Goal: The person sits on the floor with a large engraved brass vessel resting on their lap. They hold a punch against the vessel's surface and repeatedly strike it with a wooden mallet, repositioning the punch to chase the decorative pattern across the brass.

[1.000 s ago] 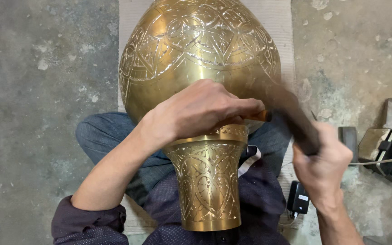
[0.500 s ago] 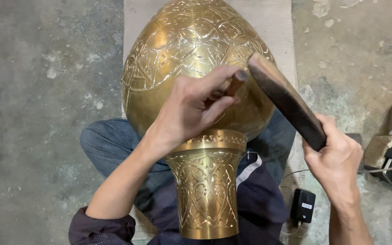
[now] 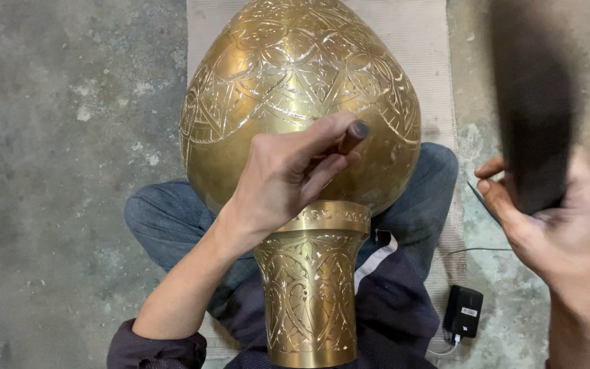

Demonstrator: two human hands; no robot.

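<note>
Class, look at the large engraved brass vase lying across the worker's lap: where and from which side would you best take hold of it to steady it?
Grip the brass vase at its narrow flared neck, probably from the side. The neck points toward the worker and is slim enough for a hand to wrap, while the round belly is too wide and smooth. The left hand already rests on the belly holding a punch; the right hand holds a dark mallet.

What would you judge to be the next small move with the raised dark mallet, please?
Probably bring the dark wooden mallet in the right hand down onto the round butt of the small chisel: the left hand holds its tip against the engraved brass vase, and the mallet is lifted clear.
</note>
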